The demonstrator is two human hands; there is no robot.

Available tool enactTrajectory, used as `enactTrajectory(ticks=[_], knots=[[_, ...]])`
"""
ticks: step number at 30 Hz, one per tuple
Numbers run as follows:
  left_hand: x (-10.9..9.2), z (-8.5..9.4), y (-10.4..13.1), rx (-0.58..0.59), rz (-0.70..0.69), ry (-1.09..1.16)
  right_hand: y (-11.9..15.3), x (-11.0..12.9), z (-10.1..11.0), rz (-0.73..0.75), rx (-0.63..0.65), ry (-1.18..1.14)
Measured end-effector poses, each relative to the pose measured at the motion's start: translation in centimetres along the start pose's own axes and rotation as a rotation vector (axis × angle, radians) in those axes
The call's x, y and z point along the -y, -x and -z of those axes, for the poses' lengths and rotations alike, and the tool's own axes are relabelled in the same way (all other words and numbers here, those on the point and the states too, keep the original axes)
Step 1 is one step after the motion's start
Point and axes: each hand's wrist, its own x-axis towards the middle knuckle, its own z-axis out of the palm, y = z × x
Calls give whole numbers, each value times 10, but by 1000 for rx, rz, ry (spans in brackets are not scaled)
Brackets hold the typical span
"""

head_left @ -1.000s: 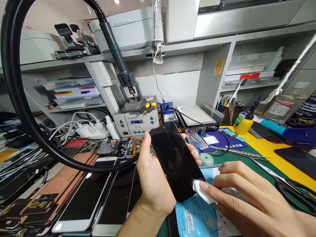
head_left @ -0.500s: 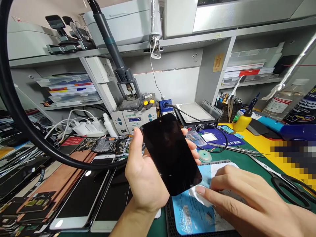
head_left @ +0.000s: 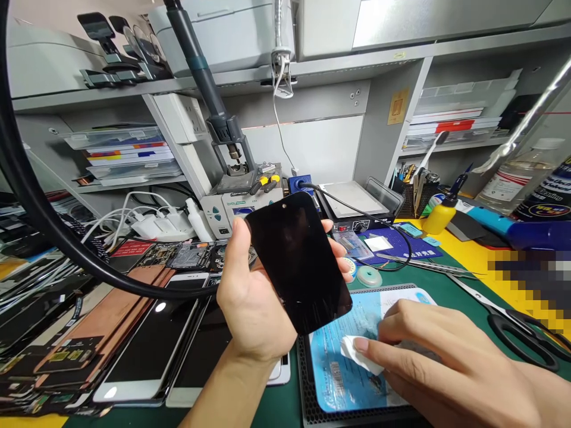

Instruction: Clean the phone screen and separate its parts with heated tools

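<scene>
A black smartphone (head_left: pixel 301 267), its dark glossy screen facing me, rests in the grip of my left hand (head_left: pixel 256 303). The thumb lies along its left edge and the fingertips wrap round its right edge. Faint streaks show near the lower end of the glass. My right hand (head_left: pixel 441 351) pinches a crumpled white tissue (head_left: pixel 359 353) between thumb and fingers, below and right of the phone and apart from it. Under that hand lies a blue and white packet (head_left: pixel 325 374) on a black perforated mat (head_left: pixel 308 404).
Several phones with white frames (head_left: pixel 129 389) and opened phone parts (head_left: pixel 62 359) cover the left side. A thick black cable (head_left: pixel 89 270) loops across the left foreground. Black-handled scissors (head_left: pixel 513 339) and tweezers (head_left: pixel 428 266) lie at right, near a yellow bottle (head_left: pixel 439 219). A hot-air station (head_left: pixel 225 211) stands behind.
My left hand and the phone have moved slightly up and left. The gap between phone and tissue has widened. My right hand keeps its pinch on the tissue.
</scene>
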Motion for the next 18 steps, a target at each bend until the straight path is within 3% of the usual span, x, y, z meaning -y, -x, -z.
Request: enactTrajectory(ticks=[12,18], knots=[[4,9,-6,43,44,39,-6,3,-4,-51,-1,7],[10,5,-8,19,76,78,-3,2,-7,-56,42,-3]])
